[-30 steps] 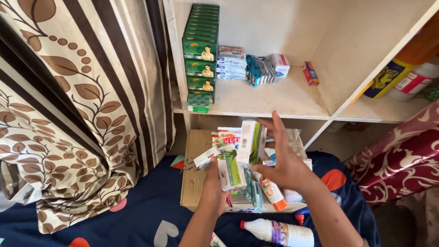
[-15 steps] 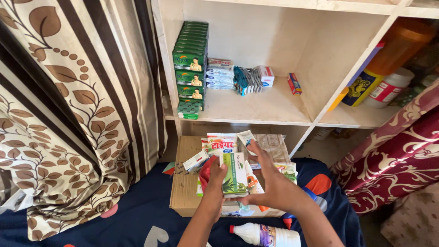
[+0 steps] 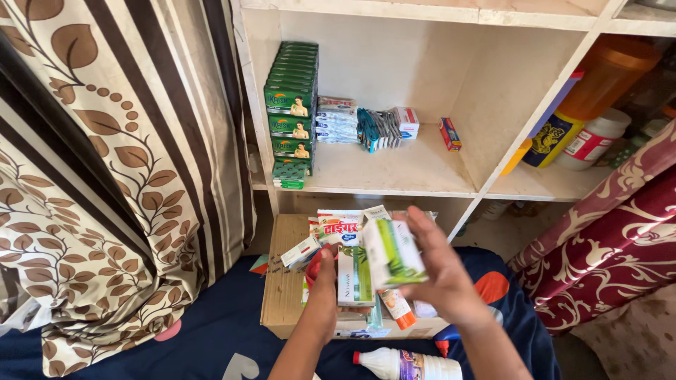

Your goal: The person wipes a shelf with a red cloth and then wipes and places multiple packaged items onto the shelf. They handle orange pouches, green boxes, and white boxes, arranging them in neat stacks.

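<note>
A white bottle (image 3: 408,362) lies nearest on the blue bedding (image 3: 211,345). Beyond it a cardboard box (image 3: 282,281) holds packets, tubes and cartons. Over the box, the right hand (image 3: 440,281) has its fingers clamped on a green-and-white carton (image 3: 393,253), tilted; the left hand (image 3: 322,292) grips a second carton (image 3: 355,276) just beside it. Behind, a white shelf (image 3: 394,169) carries stacked green boxes (image 3: 290,112) and small packs. A leaf-patterned curtain (image 3: 105,176) hangs left.
</note>
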